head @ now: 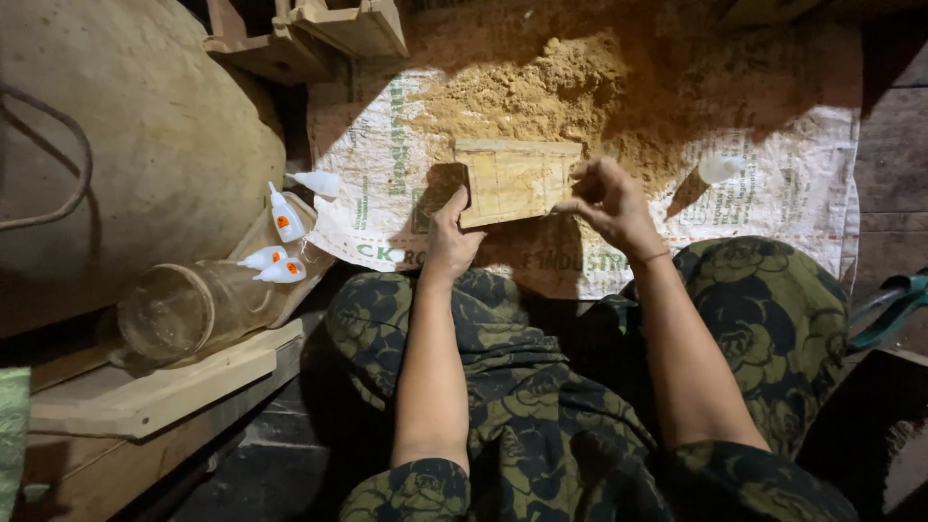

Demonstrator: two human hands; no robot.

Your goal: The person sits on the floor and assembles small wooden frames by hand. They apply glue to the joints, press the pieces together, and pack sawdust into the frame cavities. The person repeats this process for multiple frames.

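Head view: clear jar [193, 307] on side, glue bottles [275, 264] atop.

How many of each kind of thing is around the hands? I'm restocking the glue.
Small white glue bottles: 5
Wooden piece, held by left hand and right hand: 1
Clear jar: 1
Sawdust pile: 1
Total: 8

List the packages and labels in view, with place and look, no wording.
Sack: flat on the floor under the sawdust, white woven, green print.
Glue bottles: four at the left by the jar, small, white, orange labels.
Bottle: on the sack, right of the right hand, small, white.
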